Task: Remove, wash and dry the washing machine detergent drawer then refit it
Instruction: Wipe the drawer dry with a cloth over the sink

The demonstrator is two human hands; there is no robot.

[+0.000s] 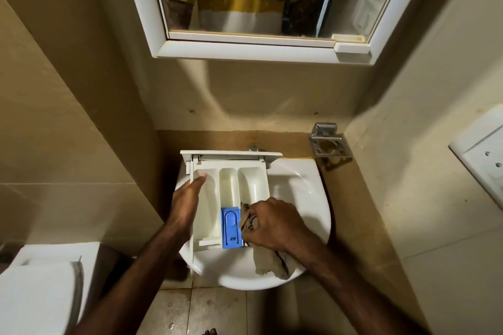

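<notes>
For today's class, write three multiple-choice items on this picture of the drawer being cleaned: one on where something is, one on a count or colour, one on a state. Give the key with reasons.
1. Where does the detergent drawer lie?
A. on the floor
B. across the sink
C. on the toilet lid

2. What colour is the insert in the drawer's middle compartment?
A. red
B. green
C. blue

3. What is the right hand doing?
A. gripping a cloth
B. hanging free
C. turning a tap

Key: 1 B, the drawer rests over the white basin; 2 C, the insert is plainly blue; 3 A, the fingers curl round the brown cloth at the drawer's right compartment, while the left hand rests flat on the drawer's left side.
</notes>
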